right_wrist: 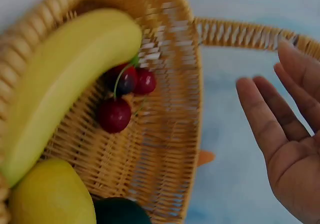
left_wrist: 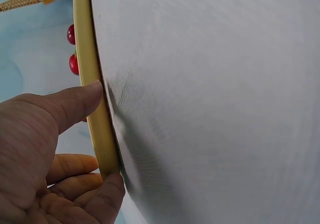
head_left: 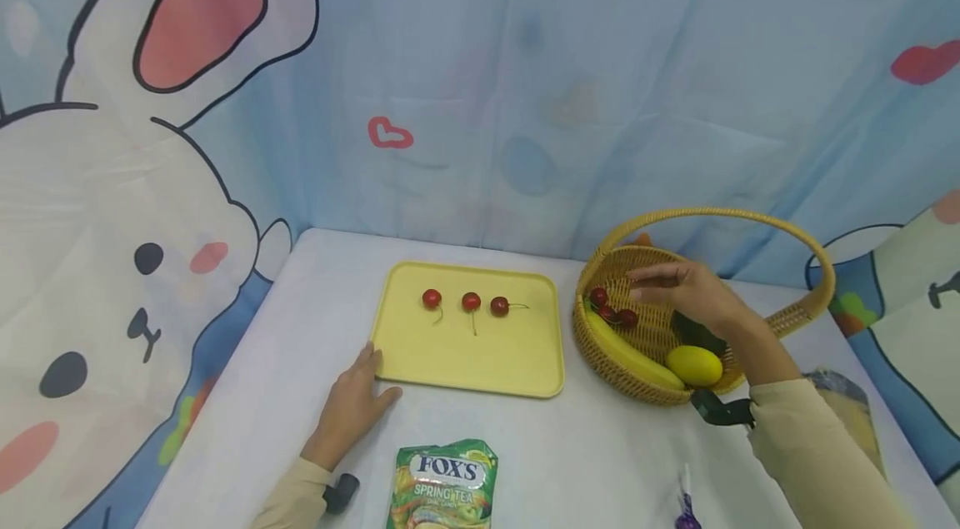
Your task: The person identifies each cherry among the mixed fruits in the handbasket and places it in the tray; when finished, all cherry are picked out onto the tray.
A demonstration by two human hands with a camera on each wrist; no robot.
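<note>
The right hand (head_left: pixel 678 291) hangs above the basket with its fingers nearly straight and a gap under them, holding nothing. Nearest its fingertips, but apart from them, are three glossy, round, dark-red cherries (right_wrist: pixel 114 115) with thin green stems, bunched beside the banana at the basket's left side. I'd judge them light, small and inclined to roll, smooth enough to slip from a careless pinch; best taken between thumb and forefinger at the round sides, or by a stem, if it's firmly fixed.

Around them are the long, curved yellow banana (head_left: pixel 633 356), a plump yellow lemon (head_left: pixel 693 365) and a dark green item (right_wrist: pixel 122 211) I can't identify, all inside the golden woven wicker basket (head_left: pixel 587 346) with its tall hooped handle.

Over to the left, the left hand (head_left: pixel 354 404) grips the near-left corner of a shallow pale-yellow rectangular tray (head_left: pixel 465 362), which looks stiff and light. Three more stemmed red cherries (head_left: pixel 470 301) lie spaced along it.

In front of the tray, a green packet (head_left: pixel 444 487) reads "FOX'S" and "SPRING TEA"; the line below is too small for me. Further right sits a purple-wrapped sweet (head_left: pixel 686 516), no lettering legible.
</note>
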